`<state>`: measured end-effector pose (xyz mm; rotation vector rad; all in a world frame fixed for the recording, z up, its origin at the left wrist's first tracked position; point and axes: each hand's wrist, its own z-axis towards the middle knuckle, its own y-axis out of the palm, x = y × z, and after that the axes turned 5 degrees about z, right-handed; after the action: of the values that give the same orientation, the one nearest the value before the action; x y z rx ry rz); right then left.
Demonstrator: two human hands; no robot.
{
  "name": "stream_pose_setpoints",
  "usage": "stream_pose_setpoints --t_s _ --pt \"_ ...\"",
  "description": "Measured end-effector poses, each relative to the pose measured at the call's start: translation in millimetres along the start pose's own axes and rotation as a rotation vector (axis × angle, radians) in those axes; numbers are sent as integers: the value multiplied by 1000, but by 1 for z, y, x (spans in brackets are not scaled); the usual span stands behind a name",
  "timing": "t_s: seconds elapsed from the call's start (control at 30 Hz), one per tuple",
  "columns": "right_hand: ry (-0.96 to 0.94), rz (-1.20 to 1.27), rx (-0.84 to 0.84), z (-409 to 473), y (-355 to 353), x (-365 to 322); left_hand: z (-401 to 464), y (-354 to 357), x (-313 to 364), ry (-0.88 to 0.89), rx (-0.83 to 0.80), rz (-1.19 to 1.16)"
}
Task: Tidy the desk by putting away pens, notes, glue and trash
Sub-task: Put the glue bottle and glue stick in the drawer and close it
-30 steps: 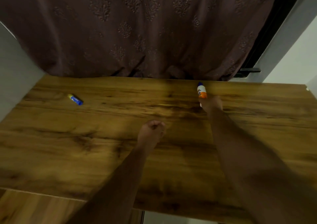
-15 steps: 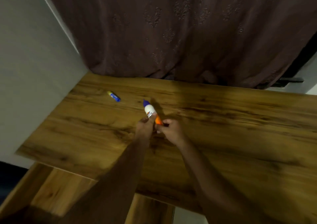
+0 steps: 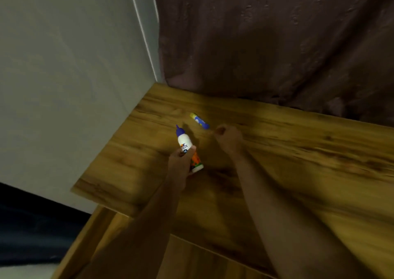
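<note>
White glue bottle [image 3: 185,142], blue nozzle, tilted, hand-held; blue-yellow glue stick [image 3: 199,120] flat on desk [image 3: 298,150].

glue bottle [image 3: 185,142]: 1 | glue stick [image 3: 199,120]: 1 | desk [image 3: 298,150]: 1

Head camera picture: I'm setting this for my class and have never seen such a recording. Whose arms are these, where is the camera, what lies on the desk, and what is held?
No machine here: a person wears a camera on the head, looking down at their own two arms. The left hand has its grip round a white glue bottle with a blue nozzle and orange base. The right hand, fingers curled and seemingly empty, is close to a small blue and yellow glue stick lying on the wooden desk. Behind hang a dark curtain and a pale wall.
</note>
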<state>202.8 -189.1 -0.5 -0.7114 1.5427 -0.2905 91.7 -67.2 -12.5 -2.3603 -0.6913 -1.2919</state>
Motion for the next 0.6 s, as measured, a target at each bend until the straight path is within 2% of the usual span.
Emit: stream_pose_setpoints --t_s 0.2,0.4,0.47,0.6 --pt "7 -301 52 65 65 -26 25 -57 3 6 -87 73" --pt "81 -478 7 88 92 -29 43 -94 6 19 -112 62" --pt "87 -465 61 78 95 -27 45 -100 5 24 -105 72" --pt "88 -271 99 40 96 -20 39 -97 1 -2 -114 75"
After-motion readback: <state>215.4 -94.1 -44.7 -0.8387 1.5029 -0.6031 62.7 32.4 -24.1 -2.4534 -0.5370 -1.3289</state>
